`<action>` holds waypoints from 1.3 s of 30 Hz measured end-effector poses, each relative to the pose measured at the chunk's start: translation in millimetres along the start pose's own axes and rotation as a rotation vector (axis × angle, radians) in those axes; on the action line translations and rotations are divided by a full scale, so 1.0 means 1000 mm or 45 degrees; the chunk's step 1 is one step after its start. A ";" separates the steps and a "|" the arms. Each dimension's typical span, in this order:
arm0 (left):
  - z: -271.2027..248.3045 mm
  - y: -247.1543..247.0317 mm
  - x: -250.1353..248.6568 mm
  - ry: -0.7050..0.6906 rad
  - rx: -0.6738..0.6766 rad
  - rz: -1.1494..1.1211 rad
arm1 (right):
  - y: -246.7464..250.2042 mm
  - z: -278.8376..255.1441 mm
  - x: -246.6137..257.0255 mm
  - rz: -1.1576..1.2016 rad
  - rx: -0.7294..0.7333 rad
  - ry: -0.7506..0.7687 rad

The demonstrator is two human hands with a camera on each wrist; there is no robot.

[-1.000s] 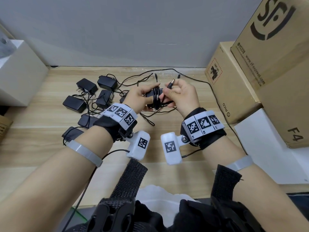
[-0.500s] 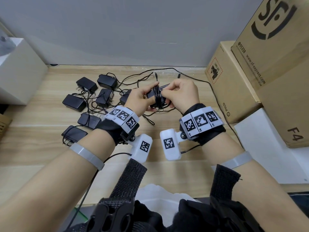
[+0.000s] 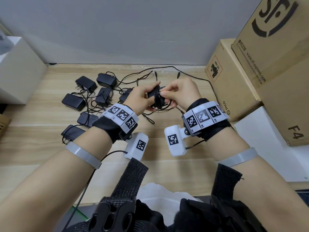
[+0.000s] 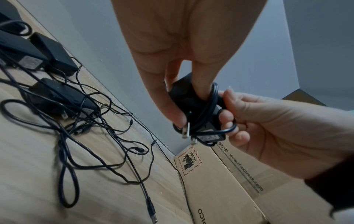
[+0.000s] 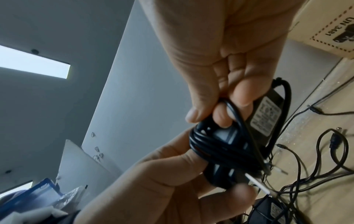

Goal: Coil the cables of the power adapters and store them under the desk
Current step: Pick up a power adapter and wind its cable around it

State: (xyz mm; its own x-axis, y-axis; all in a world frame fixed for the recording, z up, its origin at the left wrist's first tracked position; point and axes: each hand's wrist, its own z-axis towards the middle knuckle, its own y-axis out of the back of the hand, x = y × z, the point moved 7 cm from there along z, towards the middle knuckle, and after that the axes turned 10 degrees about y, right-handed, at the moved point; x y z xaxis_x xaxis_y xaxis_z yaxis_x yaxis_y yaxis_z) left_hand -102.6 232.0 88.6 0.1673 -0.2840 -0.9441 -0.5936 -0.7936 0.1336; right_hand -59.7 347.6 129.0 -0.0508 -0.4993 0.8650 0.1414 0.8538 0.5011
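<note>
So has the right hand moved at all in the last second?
Yes. The right hand has closed in leftward, away from the Pico cardboard box, and now pinches the cable wound round the power adapter; its barrel plug no longer shows.

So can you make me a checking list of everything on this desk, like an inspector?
Surface: wooden desk, against a grey wall.
Job's things: one adapter held up, its cable wrapped round it; seven more adapters lie at left.
Clutter: nothing seen.
Hands: left hand grips the adapter; right hand pinches the cable.
Cables: loose cables tangled on the desk.
Surroundings: cardboard boxes at right, white box at left.
</note>
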 end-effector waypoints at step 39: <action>0.001 -0.004 -0.004 -0.024 -0.055 0.242 | -0.016 0.000 -0.002 -0.033 -0.138 0.004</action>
State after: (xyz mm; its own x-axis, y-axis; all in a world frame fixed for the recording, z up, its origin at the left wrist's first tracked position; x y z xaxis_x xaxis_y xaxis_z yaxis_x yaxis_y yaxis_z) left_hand -101.7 237.0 91.9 0.0406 -0.4213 -0.9060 -0.5788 -0.7490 0.3224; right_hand -61.5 334.7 119.0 -0.0525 -0.5217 0.8515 0.2464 0.8195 0.5173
